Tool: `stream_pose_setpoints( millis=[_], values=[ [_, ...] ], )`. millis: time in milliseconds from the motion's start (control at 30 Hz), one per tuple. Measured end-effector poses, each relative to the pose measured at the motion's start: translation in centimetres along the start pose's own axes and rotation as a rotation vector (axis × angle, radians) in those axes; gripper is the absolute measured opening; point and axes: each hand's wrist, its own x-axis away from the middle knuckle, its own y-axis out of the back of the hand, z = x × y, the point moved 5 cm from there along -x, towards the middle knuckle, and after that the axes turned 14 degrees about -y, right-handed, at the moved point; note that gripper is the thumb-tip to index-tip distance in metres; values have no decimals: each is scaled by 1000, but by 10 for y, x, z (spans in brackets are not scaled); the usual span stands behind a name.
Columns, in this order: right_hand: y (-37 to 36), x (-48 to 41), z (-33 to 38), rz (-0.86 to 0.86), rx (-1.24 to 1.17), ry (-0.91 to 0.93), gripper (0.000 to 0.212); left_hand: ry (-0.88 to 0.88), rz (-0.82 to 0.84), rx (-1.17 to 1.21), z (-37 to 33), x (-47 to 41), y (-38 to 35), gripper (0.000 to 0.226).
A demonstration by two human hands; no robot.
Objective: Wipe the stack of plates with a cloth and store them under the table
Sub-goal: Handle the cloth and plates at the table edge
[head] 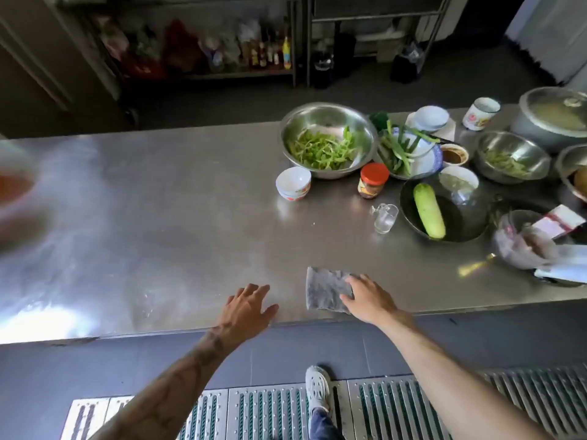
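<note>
Your right grip is covering the right side of the cloth, hiding how the palm is meeting the fabric. At the left edge of the frame, a blurred orange and white shape is smearing beyond recognition and running out of view. At the upper right, the lidded pot and the steel bowl below it are being cut off. The bottles on the dark shelf at the top are showing too small to read.

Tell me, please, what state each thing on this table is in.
cloth, flat near the table's front edge, under the right hand's fingers.
right hand, open, resting on the cloth.
left hand, open, fingers spread, on the table left of the cloth, holding nothing.
jar, upright, closed.
pot, covered.
steel bowl, upright, holding green vegetables.
</note>
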Motion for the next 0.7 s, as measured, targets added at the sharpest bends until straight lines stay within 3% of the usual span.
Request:
stream_pose_setpoints(
  millis=[367, 500, 700],
  values=[
    [-22, -88, 27, -11, 132, 117, 51, 25, 24, 8, 6, -84, -19, 59],
    [-28, -102, 32, -66, 140, 90, 45, 15, 16, 35, 14, -98, -25, 57],
    [-36, -107, 46, 148, 82, 127, 23, 50, 12, 75, 25, -93, -25, 55]
  ],
)
